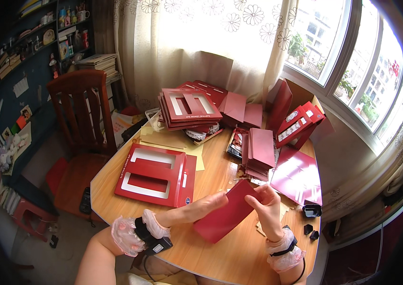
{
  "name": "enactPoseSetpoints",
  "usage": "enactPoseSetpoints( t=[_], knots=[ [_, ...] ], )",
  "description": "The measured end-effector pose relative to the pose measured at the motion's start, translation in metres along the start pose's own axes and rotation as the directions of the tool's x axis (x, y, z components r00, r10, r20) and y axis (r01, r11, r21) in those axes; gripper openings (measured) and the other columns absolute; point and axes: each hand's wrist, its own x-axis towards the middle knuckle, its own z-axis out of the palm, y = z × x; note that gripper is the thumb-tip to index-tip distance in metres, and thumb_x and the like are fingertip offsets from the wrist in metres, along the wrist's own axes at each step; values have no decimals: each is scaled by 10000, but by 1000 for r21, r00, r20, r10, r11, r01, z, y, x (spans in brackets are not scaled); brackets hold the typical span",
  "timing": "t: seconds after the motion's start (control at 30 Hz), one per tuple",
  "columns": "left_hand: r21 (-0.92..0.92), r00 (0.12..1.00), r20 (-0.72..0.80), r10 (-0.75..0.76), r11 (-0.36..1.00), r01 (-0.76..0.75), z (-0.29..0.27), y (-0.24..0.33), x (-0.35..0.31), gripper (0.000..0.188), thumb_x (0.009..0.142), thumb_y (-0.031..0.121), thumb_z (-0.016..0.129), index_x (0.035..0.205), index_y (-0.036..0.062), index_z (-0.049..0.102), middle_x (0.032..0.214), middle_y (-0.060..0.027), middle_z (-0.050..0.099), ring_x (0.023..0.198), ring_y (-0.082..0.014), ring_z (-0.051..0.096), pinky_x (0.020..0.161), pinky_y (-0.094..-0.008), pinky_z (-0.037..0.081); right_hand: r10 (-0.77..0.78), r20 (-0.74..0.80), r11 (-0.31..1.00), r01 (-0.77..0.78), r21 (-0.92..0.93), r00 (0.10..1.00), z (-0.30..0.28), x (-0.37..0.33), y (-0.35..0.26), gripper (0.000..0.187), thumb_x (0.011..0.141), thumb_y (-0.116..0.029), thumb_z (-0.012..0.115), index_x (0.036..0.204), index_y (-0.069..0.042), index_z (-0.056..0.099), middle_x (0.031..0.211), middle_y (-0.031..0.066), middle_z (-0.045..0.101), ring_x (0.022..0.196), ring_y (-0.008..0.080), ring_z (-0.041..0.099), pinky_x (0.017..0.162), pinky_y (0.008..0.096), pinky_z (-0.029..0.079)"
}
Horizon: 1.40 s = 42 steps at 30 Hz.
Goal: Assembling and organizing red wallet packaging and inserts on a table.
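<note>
Right thumb and fingertips are pinched together on the upper right edge of a plain red folded card (225,216), so my right hand (269,209) definitely has a grip on it. The left hand (194,209) is stretched out flat-ish, fingertips up against the card's left edge. Honestly can't tell from my feed if those fingers are clamping it or just resting there. The card itself is tilted over the near half of the wooden table (239,261), between the two hands, top end pointing away from me.

Both wrists have frilly pale cuffs (130,235) with black straps over them. Just past the card there's a stack of similar red cards (261,149), and off to the left a big red flat box (151,173) with white showing in its cut-outs, lying near some yellow paper (196,159). Further back sits a messy pile of red window boxes (192,104). Over on the right I've got a glossy red sheet (301,173) and, near the table edge, a small black container (312,210). Past all that: wooden chair (80,107) on the left, flowered curtain (163,42) behind.
</note>
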Motion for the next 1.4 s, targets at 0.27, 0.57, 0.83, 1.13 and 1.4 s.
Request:
enactPoseSetpoints(
  t=[0.27, 0.57, 0.83, 1.13, 1.4],
  knots=[
    [262, 980, -61, 192, 950, -169, -4, 4, 5, 622, 982, 119, 678, 1502, 0, 358, 1421, -106, 534, 1294, -153, 505, 1101, -326, 417, 172, 22, 979, -173, 108, 985, 11, -3, 5, 283, 933, -49, 726, 1172, -21, 577, 903, 35, 692, 770, 77, 635, 602, 220, 488],
    [184, 958, -223, 179, 973, -139, -10, -3, 12, 538, 1028, 72, 572, 1464, 7, 263, 1266, -150, 618, 1137, -220, 643, 958, -343, 548, 396, 181, 909, -413, 65, 900, 9, -12, 20, 197, 1029, -163, 619, 1061, 22, 677, 807, 78, 711, 638, 107, 645, 555, 231, 516],
    [397, 820, -401, 408, 884, -246, -12, 18, 8, 464, 1022, 17, 535, 1416, 52, 292, 1038, -139, 671, 665, -176, 706, 573, -251, 578, 430, 84, 903, -428, -38, 899, 0, 4, -6, 244, 1050, -235, 596, 1055, 7, 625, 787, 108, 698, 576, 127, 645, 504, 233, 509],
    [598, 793, -513, 327, 799, 57, -53, 3, 13, 359, 1027, 14, 474, 1376, -33, 403, 1152, -157, 621, 668, -97, 591, 624, -276, 487, -240, -16, 293, 57, -954, 971, -114, 18, 16, 482, 674, -80, 870, 1081, -4, 624, 1125, 163, 620, 1110, 374, 566, 944, 441, 460],
    [708, 775, -481, 410, 703, 69, -65, -10, 17, 491, 983, 18, 538, 1444, -41, 379, 1258, -186, 545, 809, -160, 672, 706, -304, 538, -170, -105, 226, -65, -972, 980, -143, 23, 42, 498, 703, -76, 835, 1151, -25, 624, 1129, 173, 660, 1066, 366, 598, 937, 456, 461]
  ],
)
